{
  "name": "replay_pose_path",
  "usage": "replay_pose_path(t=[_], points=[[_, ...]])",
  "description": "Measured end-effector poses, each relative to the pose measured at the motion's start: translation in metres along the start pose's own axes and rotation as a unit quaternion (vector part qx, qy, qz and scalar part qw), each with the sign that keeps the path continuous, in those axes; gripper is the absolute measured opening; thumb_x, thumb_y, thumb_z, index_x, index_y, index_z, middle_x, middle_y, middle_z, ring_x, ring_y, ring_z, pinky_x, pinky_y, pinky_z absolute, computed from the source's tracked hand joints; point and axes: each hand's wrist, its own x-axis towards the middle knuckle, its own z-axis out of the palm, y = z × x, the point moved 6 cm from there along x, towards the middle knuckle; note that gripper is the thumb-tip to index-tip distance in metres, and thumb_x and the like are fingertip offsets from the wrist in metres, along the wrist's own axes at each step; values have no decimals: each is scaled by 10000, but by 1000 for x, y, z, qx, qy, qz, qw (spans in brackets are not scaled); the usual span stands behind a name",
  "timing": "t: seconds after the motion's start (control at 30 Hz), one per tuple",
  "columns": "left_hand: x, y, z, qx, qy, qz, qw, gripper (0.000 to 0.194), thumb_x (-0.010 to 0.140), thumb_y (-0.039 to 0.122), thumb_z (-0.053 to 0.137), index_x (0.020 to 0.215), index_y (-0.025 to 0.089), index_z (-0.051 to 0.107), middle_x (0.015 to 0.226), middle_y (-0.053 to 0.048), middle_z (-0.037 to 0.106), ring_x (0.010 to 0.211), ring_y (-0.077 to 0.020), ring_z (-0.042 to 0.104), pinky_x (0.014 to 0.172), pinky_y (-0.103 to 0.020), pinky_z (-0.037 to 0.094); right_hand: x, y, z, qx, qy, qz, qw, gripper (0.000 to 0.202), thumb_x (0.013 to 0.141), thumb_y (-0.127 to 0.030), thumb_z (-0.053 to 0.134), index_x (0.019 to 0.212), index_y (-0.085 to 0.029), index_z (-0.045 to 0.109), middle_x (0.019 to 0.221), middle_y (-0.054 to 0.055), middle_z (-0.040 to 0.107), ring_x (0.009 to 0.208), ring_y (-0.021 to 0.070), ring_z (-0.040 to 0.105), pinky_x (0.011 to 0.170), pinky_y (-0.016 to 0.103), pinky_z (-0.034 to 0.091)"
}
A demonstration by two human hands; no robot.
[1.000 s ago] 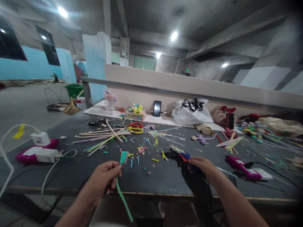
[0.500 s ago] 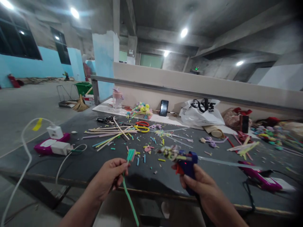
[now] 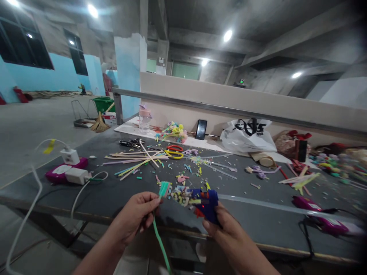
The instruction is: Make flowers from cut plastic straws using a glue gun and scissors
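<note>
Nearest me, at eleven o'clock, my left hand [image 3: 140,212] is pinched closed, thumb against fingers, on a green strip [image 3: 161,243]; its tail hangs down past the table edge, and its folded top [image 3: 164,188] stands up above my thumb, with a bit of pink along its side. At one o'clock my right hand [image 3: 225,227] is wrapped round the handle of a blue glue gun [image 3: 210,202]; I cannot tell whether a finger presses its red trigger [image 3: 198,212]. The nozzle [image 3: 182,195], crusted with coloured scraps, points toward nine o'clock and ends just beside the folded top; whether they touch I cannot tell. A clear glue stick [image 3: 258,201] runs out of the gun's back toward three o'clock. Farther in, purple power strips lie at ten [image 3: 54,175] and two [image 3: 305,203], pale strips [image 3: 137,156] fan out at eleven, and red-and-yellow-handled scissors [image 3: 174,153] rest at twelve. Beyond them come a heap of coloured flowers [image 3: 172,133], an upright phone [image 3: 201,130] and, toward one, a white bag [image 3: 248,137].
</note>
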Motion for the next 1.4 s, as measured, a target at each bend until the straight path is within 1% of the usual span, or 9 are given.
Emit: replay_pose_path(t=[0.23, 0.5, 0.7, 0.87, 1.0, 1.07, 1.17, 1.27, 1.4], points=[[-2, 4, 3, 24, -14, 8, 1000, 285, 729, 396, 586, 594, 151, 535, 414, 79, 437, 285, -14, 249, 305, -154, 133, 4, 15, -4, 67, 17, -3, 998, 401, 733, -423, 594, 1052, -180, 590, 1073, 113, 601, 1023, 281, 503, 882, 418, 381], [-6, 7, 5, -45, -36, 25, 998, 188, 760, 302, 587, 680, 137, 546, 569, 29, 502, 515, -55, 416, 499, -156, 331, 17, 56, -78, 109, 127, 84, 982, 250, 665, -358, 662, 812, -170, 588, 613, -15, 562, 594, 151, 527, 554, 238, 397], [-8, -1, 14, -118, -76, -22, 990, 181, 743, 303, 610, 727, 152, 510, 568, 49, 413, 432, -38, 312, 363, -155, 154, 22, 98, -104, 197, 86, 184, 959, 165, 638, -292, 693, 706, -179, 595, 575, -1, 574, 517, 139, 542, 521, 247, 427], [-10, 1, 17, -125, -88, -36, 988, 189, 754, 291, 606, 717, 146, 490, 568, 53, 402, 427, -19, 266, 369, -150, 103, 37, 110, -143, 2, 91, 189, 978, 265, 643, -431, 646, 589, -173, 617, 516, 37, 600, 498, 182, 547, 499, 290, 413], [-13, 1, 21, -98, -77, -30, 992, 200, 739, 300, 616, 708, 143, 497, 549, 57, 399, 422, -21, 250, 366, -158, 98, 43, 83, -168, -245, 180, 131, 944, 176, 567, -362, 666, 533, -190, 639, 529, 58, 616, 609, 255, 574, 572, 328, 405], [-15, 1, 24, -72, -70, -29, 995, 208, 733, 313, 618, 705, 140, 506, 543, 58, 401, 426, -21, 246, 370, -155, 110, 39, 60, -148, -184, 188, 85, 961, 213, 578, -369, 659, 695, -191, 671, 650, 62, 653, 658, 243, 584, 601, 323, 425], [-15, -1, 31, -29, -58, -29, 997, 241, 717, 356, 619, 687, 147, 502, 540, 57, 413, 427, -27, 249, 369, -154, 127, 30, 23, -78, 15, 53, 39, 998, 391, 645, -426, 614, 960, -194, 623, 861, 65, 642, 654, 183, 563, 557, 295, 445], [-14, -1, 37, 14, -55, -15, 998, 294, 679, 418, 630, 660, 160, 490, 527, 65, 413, 411, -30, 244, 356, -158, 141, 20, -14, -11, 130, -88, -5, 988, 431, 649, -336, 655, 1047, -195, 565, 997, 68, 590, 694, 136, 529, 578, 261, 436], [-15, 1, 40, 78, -60, -12, 995, 346, 651, 491, 614, 652, 170, 483, 497, 78, 397, 390, -33, 249, 350, -161, 163, 20, -36, 26, 161, -151, -50, 974, 409, 674, -236, 653, 1067, -207, 542, 926, 27, 585, 668, 109, 507, 583, 234, 405]])
